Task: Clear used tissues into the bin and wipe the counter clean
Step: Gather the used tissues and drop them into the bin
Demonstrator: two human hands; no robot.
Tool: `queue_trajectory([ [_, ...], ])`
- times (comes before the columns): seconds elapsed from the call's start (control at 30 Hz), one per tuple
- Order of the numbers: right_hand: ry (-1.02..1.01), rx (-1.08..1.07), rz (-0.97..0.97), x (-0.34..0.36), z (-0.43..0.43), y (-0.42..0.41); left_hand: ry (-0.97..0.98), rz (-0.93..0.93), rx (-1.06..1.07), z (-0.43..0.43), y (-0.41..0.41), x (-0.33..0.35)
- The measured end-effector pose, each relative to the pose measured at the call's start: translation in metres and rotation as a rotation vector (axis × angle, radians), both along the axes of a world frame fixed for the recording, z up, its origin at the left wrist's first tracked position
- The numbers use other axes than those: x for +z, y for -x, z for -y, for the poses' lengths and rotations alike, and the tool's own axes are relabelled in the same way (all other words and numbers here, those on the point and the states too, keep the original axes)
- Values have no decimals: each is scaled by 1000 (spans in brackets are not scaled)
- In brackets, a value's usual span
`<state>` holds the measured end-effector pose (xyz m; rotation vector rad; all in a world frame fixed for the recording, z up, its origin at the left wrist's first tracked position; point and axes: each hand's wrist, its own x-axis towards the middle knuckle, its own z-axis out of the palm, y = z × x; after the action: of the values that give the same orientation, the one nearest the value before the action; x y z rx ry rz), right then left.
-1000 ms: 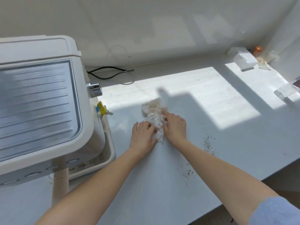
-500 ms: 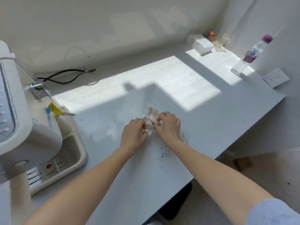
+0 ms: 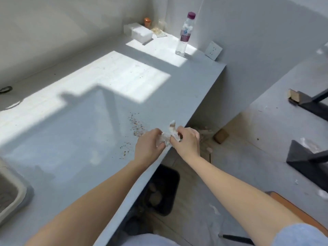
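— Both sets of fingers are pinched onto one thing, as I read my feed: the left hand (image 3: 148,146) and the right hand (image 3: 187,141) are closed on a crumpled, stained tissue (image 3: 168,135), held between them with a twisted end sticking up.

— Where is that against the counter?

— Right at the front edge of the counter (image 3: 74,132). My left hand sits over the surface; my right is past the edge, over the floor. The bin (image 3: 162,189), dark and open-topped, stands on the floor below and nearer to me, partly tucked under the counter edge, with pale lumps inside.

— Anything in the way?

— Nothing lies between the hands and the bin. A scatter of crumbs (image 3: 135,126) lies on the counter just left of the hands. Most of the surface is bare, with a sunlit patch in the middle. Well away, in the far corner, stand a water bottle (image 3: 185,33) with a purple cap, a white box (image 3: 141,33) and a small orange object (image 3: 147,22). A wall socket (image 3: 213,50) sits at the counter's right end.
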<state>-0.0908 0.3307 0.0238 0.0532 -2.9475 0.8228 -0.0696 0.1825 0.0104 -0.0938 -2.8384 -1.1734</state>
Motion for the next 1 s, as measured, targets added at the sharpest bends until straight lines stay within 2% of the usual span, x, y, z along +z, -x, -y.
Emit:
queue_trajectory([
  [0.17,97,-172,97,-17,-46,-41,1,153,-107,-44,-23,-14],
  [0.3,226,-245,349,-46,-68,-67,46,309,-184,-64,-44,-35],
  [0.4,255,-248,446,-69,-72,-84,69,381,-225,-70,-55,-53],
  [0.53,303,-326,544,-96,-66,-102,-77,717,-187,-78,-65,-75],
  [0.63,344,-409,577,-111,-61,-112,-292,979,-31,-75,-74,-94],
  [0.7,347,-439,583,-117,-59,-116,-347,1096,50,-71,-79,-104],
  [0.9,404,-494,607,-130,-56,-119,-323,1184,52,-76,-79,-118],
  [1.0,450,-428,772,-138,-57,-116,-271,1258,10,-81,-76,-121],
])
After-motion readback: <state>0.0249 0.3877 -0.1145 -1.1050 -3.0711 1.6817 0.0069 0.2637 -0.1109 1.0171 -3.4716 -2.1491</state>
